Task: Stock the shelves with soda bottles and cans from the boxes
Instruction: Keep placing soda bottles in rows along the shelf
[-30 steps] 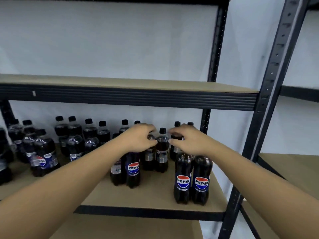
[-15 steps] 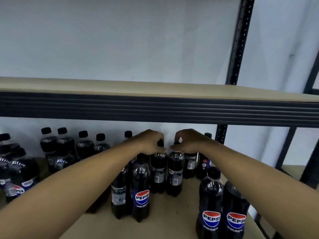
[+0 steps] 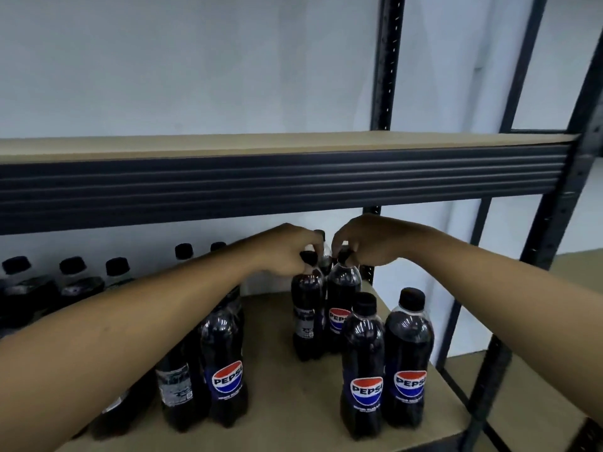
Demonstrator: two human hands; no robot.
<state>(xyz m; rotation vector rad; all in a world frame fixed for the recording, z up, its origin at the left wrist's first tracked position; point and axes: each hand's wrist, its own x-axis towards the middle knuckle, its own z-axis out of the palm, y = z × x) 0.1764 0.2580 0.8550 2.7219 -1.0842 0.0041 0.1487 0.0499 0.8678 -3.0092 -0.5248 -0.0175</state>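
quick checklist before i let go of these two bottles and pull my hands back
1. Left hand grips the left bottle by its cap: ok.
2. Right hand grips the right bottle by its cap: ok.
3. Both bottles upright on the shelf board: ok.
4. Labels facing front: not ok. The left bottle shows its grey back label, the right bottle its logo.
5. Hands below the upper shelf: ok.
6. Gap between the right bottle and the front pair: cannot tell.

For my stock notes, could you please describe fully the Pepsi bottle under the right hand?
The Pepsi bottle is clear plastic, full of dark cola, with a black cap and a red, white and blue label. It stands upright on the shelf board, partly hidden by a nearer bottle; the right hand grips its cap.
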